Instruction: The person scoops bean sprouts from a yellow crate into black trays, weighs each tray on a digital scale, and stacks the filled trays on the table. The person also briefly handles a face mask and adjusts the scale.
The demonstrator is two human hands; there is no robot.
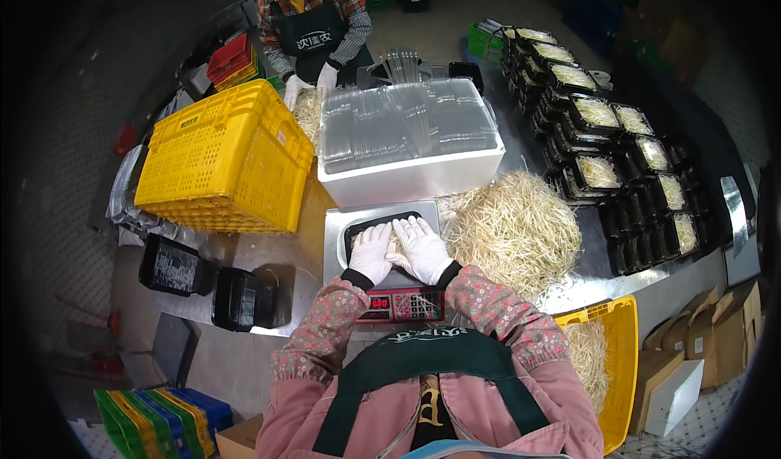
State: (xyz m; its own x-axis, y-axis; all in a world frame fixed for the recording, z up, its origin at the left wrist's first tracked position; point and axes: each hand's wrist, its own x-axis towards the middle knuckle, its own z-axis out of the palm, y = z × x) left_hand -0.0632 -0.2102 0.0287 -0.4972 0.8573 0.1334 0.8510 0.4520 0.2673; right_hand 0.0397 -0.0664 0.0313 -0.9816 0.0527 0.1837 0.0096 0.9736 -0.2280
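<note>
Both of my hands wear white gloves and lie flat, side by side, over a black plastic tray. My left hand covers the tray's left part, palm down. My right hand rests over the right part, its thumb close to the left hand. Some bean sprouts show between and beside the hands; the rest are hidden beneath them. Under the tray is a digital scale with a metal platform and a lit red display. A large heap of bean sprouts lies on the metal table right of my hands.
Ahead stands a white foam box filled with clear plastic lids. A yellow crate is left, near stacked empty black trays. Filled trays pile up right. Another yellow crate holds sprouts. A co-worker stands opposite.
</note>
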